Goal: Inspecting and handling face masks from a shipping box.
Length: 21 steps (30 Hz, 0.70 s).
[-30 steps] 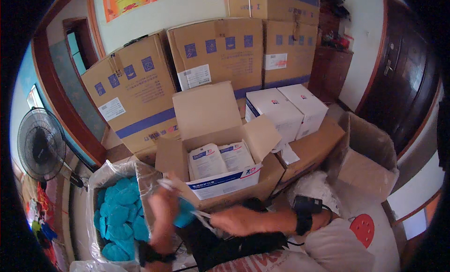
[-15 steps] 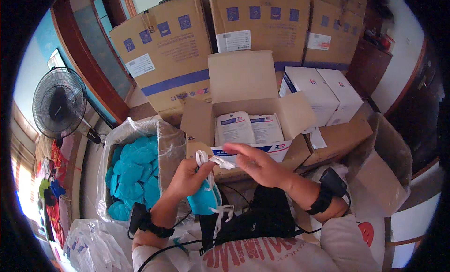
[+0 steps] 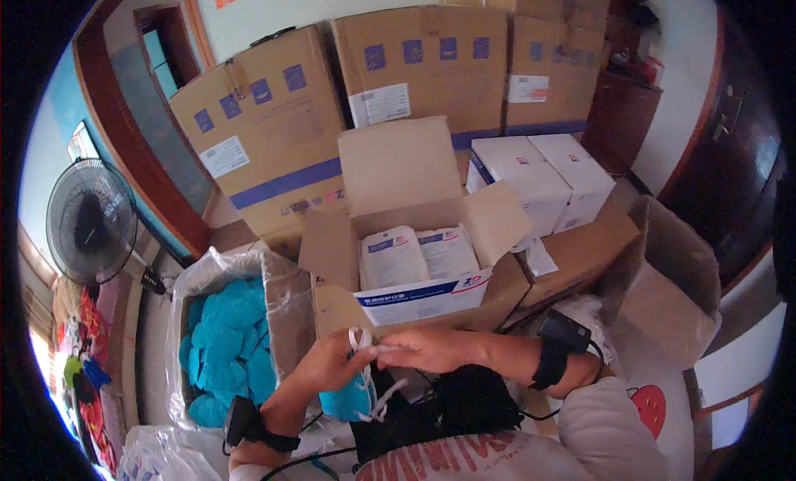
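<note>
My left hand (image 3: 330, 363) is closed on a teal cup-shaped face mask (image 3: 347, 402), gripping it near its top by the white straps (image 3: 358, 338). Loose strap ends dangle at the mask's right side. My right hand (image 3: 427, 348) meets the left at the straps, its fingers together and pointing left, seemingly pinching the strap; its fingertips are partly hidden. Just beyond both hands stands an open white carton (image 3: 423, 303) with flaps raised, holding white printed packets (image 3: 394, 257). To the left, a plastic-lined box (image 3: 286, 303) is full of teal masks (image 3: 228, 340).
Large brown cartons (image 3: 423, 75) line the back. Two white boxes (image 3: 531, 178) sit on a brown carton (image 3: 580, 245) at right, beside an open brown box (image 3: 672, 290). A black fan (image 3: 91, 220) stands far left. Crumpled clear plastic (image 3: 170, 456) lies at lower left.
My right hand has come down and left from above the straps to meet my left hand. The mask sits lower in view, and the whole view has tilted upward.
</note>
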Motion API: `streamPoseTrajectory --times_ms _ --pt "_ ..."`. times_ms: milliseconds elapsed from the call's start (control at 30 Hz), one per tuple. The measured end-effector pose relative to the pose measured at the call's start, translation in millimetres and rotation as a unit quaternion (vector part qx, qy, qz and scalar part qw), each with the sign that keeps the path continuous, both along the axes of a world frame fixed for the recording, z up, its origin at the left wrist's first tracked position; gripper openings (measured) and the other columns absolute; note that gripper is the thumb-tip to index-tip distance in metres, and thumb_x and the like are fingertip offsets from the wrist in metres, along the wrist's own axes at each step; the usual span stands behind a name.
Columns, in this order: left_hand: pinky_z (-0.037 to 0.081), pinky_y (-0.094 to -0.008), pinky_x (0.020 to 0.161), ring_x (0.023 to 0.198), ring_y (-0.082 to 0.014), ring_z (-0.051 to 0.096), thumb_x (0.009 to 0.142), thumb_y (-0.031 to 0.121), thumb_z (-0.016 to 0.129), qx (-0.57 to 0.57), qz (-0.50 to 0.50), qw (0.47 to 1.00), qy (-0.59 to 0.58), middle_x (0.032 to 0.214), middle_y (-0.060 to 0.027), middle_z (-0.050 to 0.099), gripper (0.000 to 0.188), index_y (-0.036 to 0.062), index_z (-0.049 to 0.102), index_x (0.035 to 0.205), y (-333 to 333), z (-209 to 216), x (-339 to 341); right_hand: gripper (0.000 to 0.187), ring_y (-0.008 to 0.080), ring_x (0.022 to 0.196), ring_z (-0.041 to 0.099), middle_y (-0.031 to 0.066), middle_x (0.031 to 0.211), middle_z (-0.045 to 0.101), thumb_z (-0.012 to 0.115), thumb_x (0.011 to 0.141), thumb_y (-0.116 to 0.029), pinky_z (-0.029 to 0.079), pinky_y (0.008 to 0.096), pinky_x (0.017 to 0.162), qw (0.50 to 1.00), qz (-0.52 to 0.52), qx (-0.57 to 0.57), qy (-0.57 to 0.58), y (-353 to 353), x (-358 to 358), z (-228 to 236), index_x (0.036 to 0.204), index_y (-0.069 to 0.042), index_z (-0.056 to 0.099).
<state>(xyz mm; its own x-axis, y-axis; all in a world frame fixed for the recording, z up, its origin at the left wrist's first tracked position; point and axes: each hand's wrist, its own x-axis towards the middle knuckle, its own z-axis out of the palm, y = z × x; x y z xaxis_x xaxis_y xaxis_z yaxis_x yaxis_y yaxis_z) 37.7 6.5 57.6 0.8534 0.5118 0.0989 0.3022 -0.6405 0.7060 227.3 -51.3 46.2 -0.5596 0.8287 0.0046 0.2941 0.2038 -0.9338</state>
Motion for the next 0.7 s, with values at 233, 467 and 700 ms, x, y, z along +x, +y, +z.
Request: streamPoseTrajectory --times_ms 233,467,700 --pt "0.042 -0.0279 0.064 0.07 -0.0141 0.051 0.087 0.025 0.038 -0.184 -0.043 0.982 -0.015 0.073 -0.0055 0.055 0.028 0.0036 0.055 0.081 -4.8 -24.4 5.6 0.039 0.0216 0.071 0.052 0.0096 0.075 0.055 0.034 0.087 -0.038 0.042 0.0325 0.065 0.998 -0.014 -0.047 0.036 -3.9 3.0 -18.2 0.086 -0.004 0.052" --pt "0.041 -0.0262 0.062 0.069 -0.0104 0.049 0.086 0.044 0.034 -0.293 -0.104 0.918 0.245 0.072 -0.0025 0.054 0.045 0.0029 0.054 0.084 -8.9 -28.7 8.2 0.03 0.0358 0.071 0.053 0.0166 0.076 0.057 0.042 0.083 -0.032 0.042 0.0421 0.062 0.96 0.119 0.112 -0.23 -13.6 2.7 0.5 0.084 -0.005 0.054" --pt "0.041 -0.0291 0.057 0.064 -0.0121 0.051 0.086 0.031 0.041 -0.366 -0.165 0.914 0.055 0.071 -0.0029 0.054 0.03 0.0039 0.053 0.079 -28.7 -30.6 -2.7 0.027 0.0337 0.075 0.051 0.0158 0.077 0.052 0.038 0.085 -0.03 0.04 0.0399 0.061 0.971 0.163 0.073 -0.16 -36.2 9.1 19.0 0.082 -0.005 0.048"
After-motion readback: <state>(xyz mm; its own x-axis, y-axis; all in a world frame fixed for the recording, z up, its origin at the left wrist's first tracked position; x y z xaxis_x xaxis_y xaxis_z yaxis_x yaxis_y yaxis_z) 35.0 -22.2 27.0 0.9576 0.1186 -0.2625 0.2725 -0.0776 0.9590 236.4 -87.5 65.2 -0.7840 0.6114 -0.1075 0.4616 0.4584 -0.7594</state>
